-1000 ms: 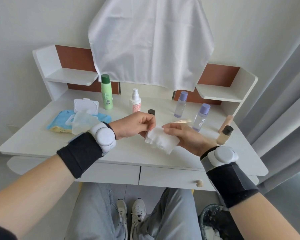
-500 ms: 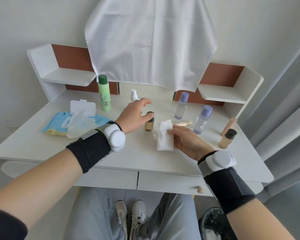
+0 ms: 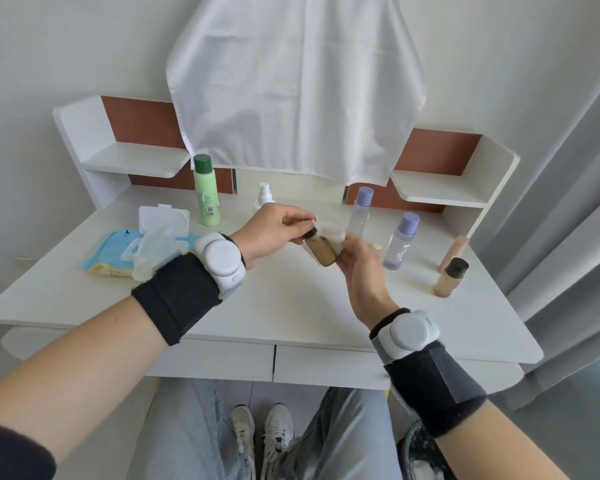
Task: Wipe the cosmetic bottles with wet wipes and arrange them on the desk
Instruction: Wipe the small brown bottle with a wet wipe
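White vanity desk [image 3: 291, 299] beneath a draped white cloth [image 3: 291, 81], grey curtain [image 3: 568, 202] at the right. Above the desk's middle, pinching the dark cap of an amber bottle [image 3: 323, 253] with the curled fingers of the left hand [image 3: 274, 230]. Cupping the bottle's body from the right with the right hand [image 3: 361, 268], fingers curled, wet wipe [image 3: 334, 233] pressed between them and the glass. Holding it tilted, cap toward the upper left, clear of the desk. Just behind the left hand, white pump bottle [image 3: 264, 195], partly hidden. Further left, green bottle [image 3: 207, 199] upright, then wet wipes pack [image 3: 118, 251] with lid flipped open. Behind the right hand, rear lilac-capped bottle [image 3: 361, 211]; beside it, front lilac-capped bottle [image 3: 400, 245]. Near the right edge, beige bottle [image 3: 449, 278] with black cap, just beside a pink tube [image 3: 454, 251].
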Available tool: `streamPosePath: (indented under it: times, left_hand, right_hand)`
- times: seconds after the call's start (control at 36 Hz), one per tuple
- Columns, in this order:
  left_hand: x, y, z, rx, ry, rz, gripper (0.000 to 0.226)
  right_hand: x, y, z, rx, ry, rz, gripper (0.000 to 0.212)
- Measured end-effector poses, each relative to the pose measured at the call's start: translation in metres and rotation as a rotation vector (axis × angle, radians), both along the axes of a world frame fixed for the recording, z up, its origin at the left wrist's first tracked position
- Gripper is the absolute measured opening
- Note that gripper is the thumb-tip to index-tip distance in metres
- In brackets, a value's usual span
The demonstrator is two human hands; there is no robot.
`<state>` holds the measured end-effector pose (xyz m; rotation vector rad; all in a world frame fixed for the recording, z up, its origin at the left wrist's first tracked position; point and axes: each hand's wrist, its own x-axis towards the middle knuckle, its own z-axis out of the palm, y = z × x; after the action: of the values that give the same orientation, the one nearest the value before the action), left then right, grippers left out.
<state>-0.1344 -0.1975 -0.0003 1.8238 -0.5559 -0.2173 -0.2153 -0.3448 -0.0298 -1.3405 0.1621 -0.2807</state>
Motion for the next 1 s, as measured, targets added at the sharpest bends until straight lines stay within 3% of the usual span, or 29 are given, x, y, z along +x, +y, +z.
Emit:
streamPosePath:
  times: [0.08, 0.25, 0.33, 0.44, 0.5, 0.64, 0.72, 0.81, 0.92, 1.0]
  left_hand:
    - [-0.007, 0.000, 0.003, -0.055, 0.037, -0.011, 0.018]
    - [-0.018, -0.001, 0.006, -0.129, 0.068, -0.014, 0.012]
    - [-0.018, 0.001, 0.006, -0.103, 0.016, -0.009, 0.011]
    - [-0.019, 0.005, 0.008, 0.005, -0.104, -0.062, 0.014]
    - [-0.019, 0.006, 0.010, 0.043, -0.131, -0.123, 0.017]
    - [-0.022, 0.012, 0.020, 0.055, -0.104, -0.323, 0.028]
    - [-0.023, 0.013, 0.021, 0.046, -0.109, -0.335, 0.029]
    - [-0.022, 0.012, 0.017, 0.117, -0.174, -0.250, 0.024]
    - [-0.016, 0.010, 0.011, 0.331, -0.323, -0.084, 0.027]
    - [-0.017, 0.007, 0.011, 0.361, -0.374, -0.045, 0.028]
  right_hand:
    - [-0.003, 0.006, -0.001, 0.028, -0.014, -0.025, 0.028]
    - [-0.002, 0.006, 0.001, -0.289, -0.077, -0.053, 0.019]
    - [0.000, -0.001, 0.006, -0.476, -0.018, 0.034, 0.027]
    - [-0.002, -0.008, 0.016, -0.740, 0.064, 0.252, 0.020]
    - [-0.005, -0.011, 0.020, -0.610, 0.102, 0.416, 0.026]
    - [-0.013, -0.019, 0.018, 0.060, 0.190, 0.761, 0.036]
    - [-0.013, -0.019, 0.010, 0.175, 0.174, 0.774, 0.033]
    - [-0.011, -0.017, 0.008, -0.074, 0.153, 0.627, 0.029]
    - [-0.005, -0.005, 0.006, -0.776, 0.028, 0.266, 0.020]
    - [-0.006, -0.005, 0.001, -1.048, -0.131, 0.070, 0.025]
